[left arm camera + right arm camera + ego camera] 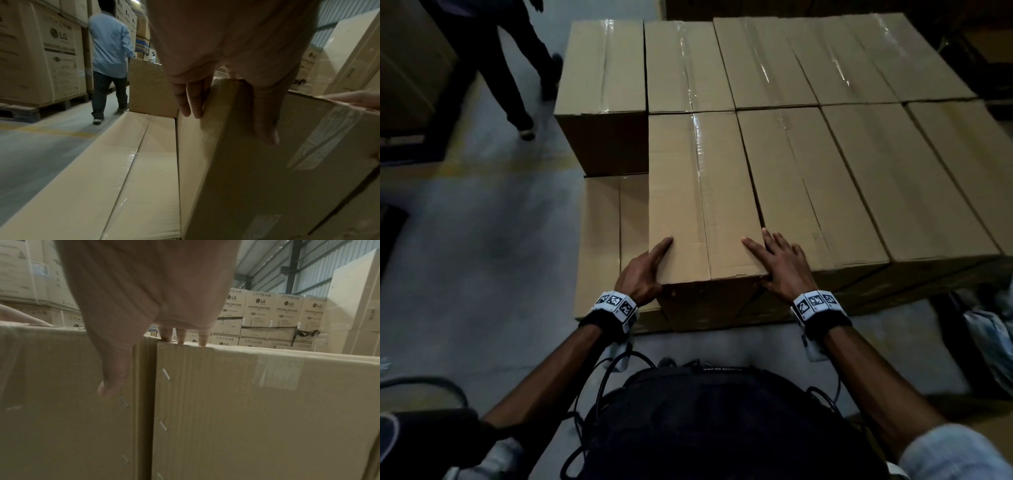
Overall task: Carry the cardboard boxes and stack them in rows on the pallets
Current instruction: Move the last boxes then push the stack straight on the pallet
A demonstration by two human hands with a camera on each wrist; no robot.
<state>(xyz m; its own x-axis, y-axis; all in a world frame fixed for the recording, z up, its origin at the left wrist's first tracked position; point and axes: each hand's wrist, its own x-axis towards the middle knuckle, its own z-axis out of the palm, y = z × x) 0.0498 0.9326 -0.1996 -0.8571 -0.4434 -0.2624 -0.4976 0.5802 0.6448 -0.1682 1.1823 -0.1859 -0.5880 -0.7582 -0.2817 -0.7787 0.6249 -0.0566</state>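
The near-left cardboard box [702, 195] is seated in the top layer of the stack, flush against the neighbouring box [815, 192] on its right. Its near-left corner is clasped by the left hand [642, 274], fingers down the side and thumb on the top. The right hand [782, 263] is spread flat across the seam between both boxes, holding nothing.

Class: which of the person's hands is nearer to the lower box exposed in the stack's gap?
Left. The left hand grips the top box's corner directly above the lower box; the right hand is at the opposite corner.
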